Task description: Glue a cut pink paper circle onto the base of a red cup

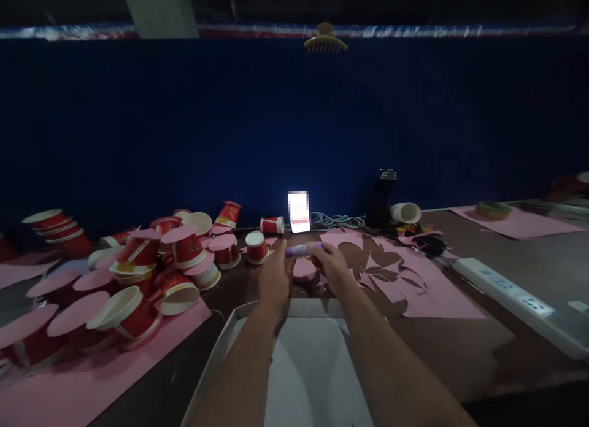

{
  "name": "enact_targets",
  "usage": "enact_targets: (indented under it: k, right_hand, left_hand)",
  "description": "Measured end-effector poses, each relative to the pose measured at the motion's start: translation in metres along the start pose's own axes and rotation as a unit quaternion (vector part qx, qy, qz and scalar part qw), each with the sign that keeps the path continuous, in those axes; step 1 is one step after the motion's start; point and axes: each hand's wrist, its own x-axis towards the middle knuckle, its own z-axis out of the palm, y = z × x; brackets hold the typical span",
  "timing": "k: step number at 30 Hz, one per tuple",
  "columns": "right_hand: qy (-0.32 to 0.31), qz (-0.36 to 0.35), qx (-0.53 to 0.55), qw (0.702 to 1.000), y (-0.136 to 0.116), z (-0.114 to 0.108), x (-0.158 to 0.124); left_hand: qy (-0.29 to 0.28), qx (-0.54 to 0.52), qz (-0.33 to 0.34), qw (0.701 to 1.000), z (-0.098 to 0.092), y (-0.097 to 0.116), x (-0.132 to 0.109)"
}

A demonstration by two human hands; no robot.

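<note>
Between my two hands lies a small purple tube that looks like a glue stick (299,250), held level. My left hand (275,275) is closed on its left end, and my right hand (334,264) grips the right end. Just below the tube is a round pink paper piece (304,270) on the dark table. Under my forearms sits a shallow white box (313,353). A red paper cup (256,248) stands to the left of my left hand.
Many red paper cups (184,248), several topped with pink discs, crowd the left. Cut pink paper (427,286) lies to the right. Behind are a lit phone (299,212), a cable (338,219) and a dark bottle (381,200). A white power strip (510,298) lies far right.
</note>
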Motion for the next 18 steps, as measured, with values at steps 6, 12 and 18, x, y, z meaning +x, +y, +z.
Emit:
enact_targets:
  k: [6, 12, 18]
  right_hand:
    - [0.022, 0.022, -0.013, 0.999, 0.005, 0.004, 0.000]
    - [0.060, 0.052, -0.055, 0.995, 0.017, 0.006, 0.007]
    - [0.108, 0.054, 0.005, 0.993, 0.012, -0.003, 0.018]
  left_hand:
    - [-0.062, -0.003, 0.013, 0.998, 0.005, 0.007, -0.002]
    - [-0.114, 0.056, 0.015, 0.992, 0.010, 0.020, -0.001]
    - [-0.094, 0.015, 0.003, 0.995, 0.016, 0.031, -0.001]
